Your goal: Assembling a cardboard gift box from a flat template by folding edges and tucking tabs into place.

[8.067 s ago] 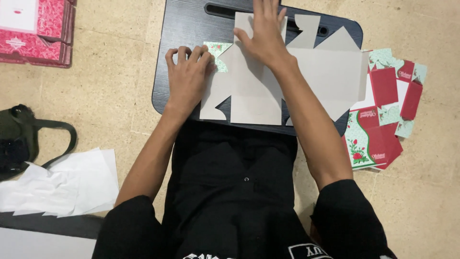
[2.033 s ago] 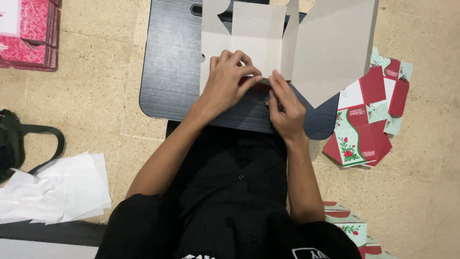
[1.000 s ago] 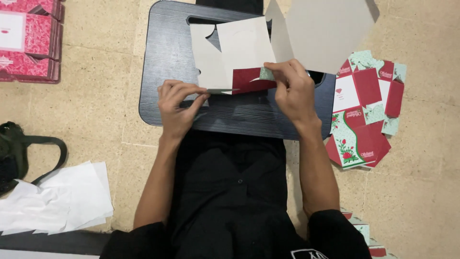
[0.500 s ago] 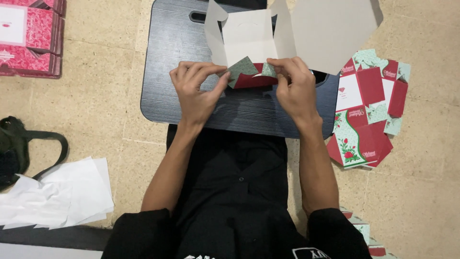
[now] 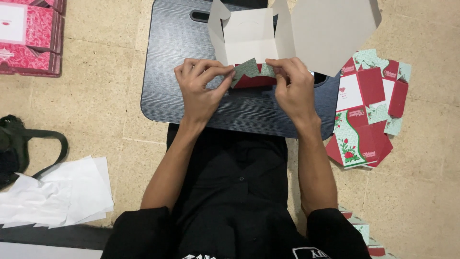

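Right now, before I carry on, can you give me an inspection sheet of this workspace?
Surface: black lap board on a tan tiled floor, grain lines visible, handle slot at its far edge.
Job's things: half-folded cardboard box, grey inside, walls partly raised, red and green printed flap at its near edge.
Clutter: stack of flat printed box blanks right of the board; white paper sheets near left; pink finished boxes far left; dark bag with strap at the left edge.
Hands: left hand and right hand both pinch the printed flap with their fingers.
Cables: nothing seen.
Surroundings: black clothing below; no other people seen.
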